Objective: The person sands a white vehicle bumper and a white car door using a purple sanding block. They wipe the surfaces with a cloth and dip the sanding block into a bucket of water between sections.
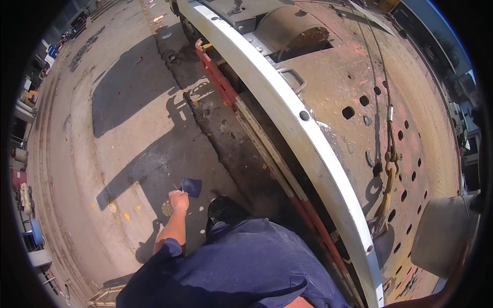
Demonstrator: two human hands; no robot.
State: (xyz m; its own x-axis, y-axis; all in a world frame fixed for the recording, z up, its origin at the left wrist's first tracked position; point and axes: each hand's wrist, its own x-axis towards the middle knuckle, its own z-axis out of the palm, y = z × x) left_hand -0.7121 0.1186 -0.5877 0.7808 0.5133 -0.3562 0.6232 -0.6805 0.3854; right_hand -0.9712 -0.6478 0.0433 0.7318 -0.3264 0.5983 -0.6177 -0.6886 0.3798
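Note:
My left hand (pixel 178 200) is closed, low over the ground to the left of my body. A dark blue, roughly square flat piece (pixel 191 187) sticks out from it, and a thin light rod shows above the fingers; the kind of tool is not clear. At the lower right, my right forearm (pixel 436 299) runs in shadow along the picture's rim. A grey cylindrical container (pixel 442 236) stands out beside that arm. The fingers of my right hand are lost in the dark edge, so its hold on the container does not show.
A long white curved beam (pixel 308 136) borders a rusty metal deck (pixel 339 77) with holes. A chain with a hook (pixel 391 154) lies on the deck near a metal cylinder (pixel 292 31). Red and white rails (pixel 277 169) run under the beam. Concrete ground (pixel 77 169) carries scattered leaves.

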